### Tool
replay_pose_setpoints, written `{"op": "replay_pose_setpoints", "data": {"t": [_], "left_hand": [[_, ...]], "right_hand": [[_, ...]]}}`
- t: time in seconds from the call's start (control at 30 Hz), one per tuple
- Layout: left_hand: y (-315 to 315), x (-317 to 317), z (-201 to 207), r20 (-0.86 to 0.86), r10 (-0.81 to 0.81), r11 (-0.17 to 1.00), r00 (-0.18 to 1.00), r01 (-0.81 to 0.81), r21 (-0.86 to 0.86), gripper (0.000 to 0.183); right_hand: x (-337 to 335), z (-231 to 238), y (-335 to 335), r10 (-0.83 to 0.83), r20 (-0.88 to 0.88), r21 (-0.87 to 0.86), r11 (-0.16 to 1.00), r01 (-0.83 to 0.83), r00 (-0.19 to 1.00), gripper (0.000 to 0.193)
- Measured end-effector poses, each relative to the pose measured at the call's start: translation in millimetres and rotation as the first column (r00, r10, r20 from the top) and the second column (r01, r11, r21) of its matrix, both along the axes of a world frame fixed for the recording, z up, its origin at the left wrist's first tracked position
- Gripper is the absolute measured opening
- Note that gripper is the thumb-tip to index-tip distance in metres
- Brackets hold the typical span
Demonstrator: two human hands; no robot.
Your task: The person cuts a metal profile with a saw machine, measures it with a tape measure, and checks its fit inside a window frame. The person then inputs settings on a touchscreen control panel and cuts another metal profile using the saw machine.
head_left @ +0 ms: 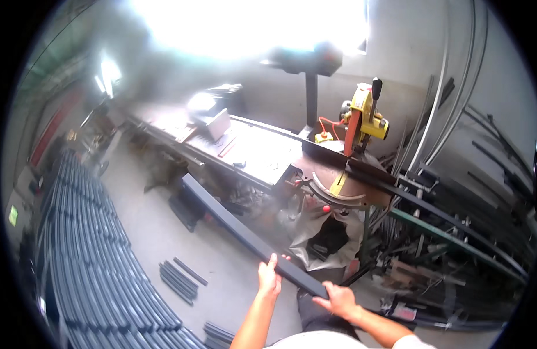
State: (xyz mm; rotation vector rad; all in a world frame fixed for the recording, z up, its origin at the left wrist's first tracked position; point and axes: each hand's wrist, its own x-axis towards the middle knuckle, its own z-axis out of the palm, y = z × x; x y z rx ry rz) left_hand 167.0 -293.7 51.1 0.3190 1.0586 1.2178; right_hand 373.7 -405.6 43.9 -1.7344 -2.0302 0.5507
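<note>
A long dark grey metal profile slants across the middle, its far end up to the left near the bench. My left hand is closed around it partway along, thumb on top. At the near end, my right hand grips it with the thumb along its side. Beyond my hands stands a yellow miter saw with its head raised and a round brown base. Another dark bar runs from the saw out to the right.
Stacked dark profiles fill the left side. Short cut pieces lie on the floor. A long workbench carries a metal box. Below the saw sits a white sack; a green rail and piled offcuts stand at right.
</note>
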Motion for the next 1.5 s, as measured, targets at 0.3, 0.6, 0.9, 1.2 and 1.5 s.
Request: {"op": "replay_pose_setpoints", "data": {"t": [0.3, 0.6, 0.9, 1.2, 1.5], "left_hand": [[239, 6, 12, 0.090, -0.062, 0.998, 0.994, 0.060, 0.031, 0.031], [457, 7, -59, 0.053, -0.459, 0.874, 0.887, 0.461, -0.154, 0.044], [659, -61, -81, -0.998, -0.013, 0.687, 0.066, 0.725, 0.039, 0.050], [779, -5, -137, -0.933, 0.260, 0.047, -0.249, 0.968, -0.246, 0.069], [787, 28, -157, -0.899, 0.419, -0.083, -0.130, 0.980, -0.181, 0.043]], "right_hand": [[-24, 48, 244, -0.084, 0.021, 0.101, 0.992, 0.082, 0.996, 0.048], [-44, 4, 460, -0.339, 0.137, 0.169, 0.934, 0.315, 0.931, 0.040], [-28, -60, 648, -0.267, 0.314, 0.209, 0.956, 0.208, 0.911, 0.039], [12, -120, 712, -0.382, 0.333, 0.161, 0.924, 0.348, 0.862, 0.036], [1, -150, 707, -0.679, 0.341, 0.406, 0.731, 0.549, 0.651, 0.020]]}}
